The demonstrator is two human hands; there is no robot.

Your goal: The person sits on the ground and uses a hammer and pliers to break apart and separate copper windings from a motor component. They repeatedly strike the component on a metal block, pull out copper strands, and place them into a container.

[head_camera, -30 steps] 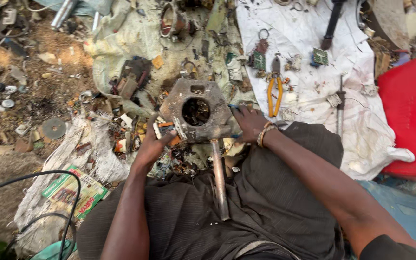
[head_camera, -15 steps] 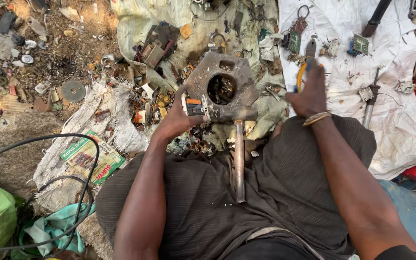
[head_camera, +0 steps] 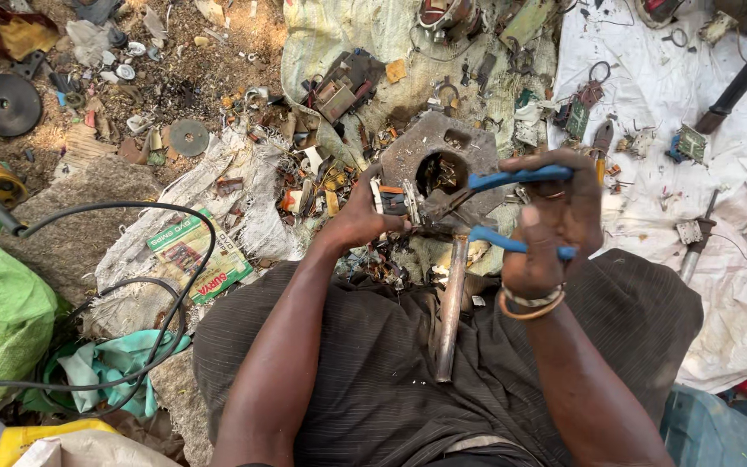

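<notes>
Plate (head_camera: 443, 151) at centre: we steady it with left hand (head_camera: 358, 220); right hand (head_camera: 555, 220) grips pliers (head_camera: 512, 207), jaws aimed squarely into hole.

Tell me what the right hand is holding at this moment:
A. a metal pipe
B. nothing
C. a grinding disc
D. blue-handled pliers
D: the right hand is wrapped around the two blue handles of the pliers, whose tips point toward the round hole in the grey metal plate, while the left hand grips the plate's near edge.
</notes>
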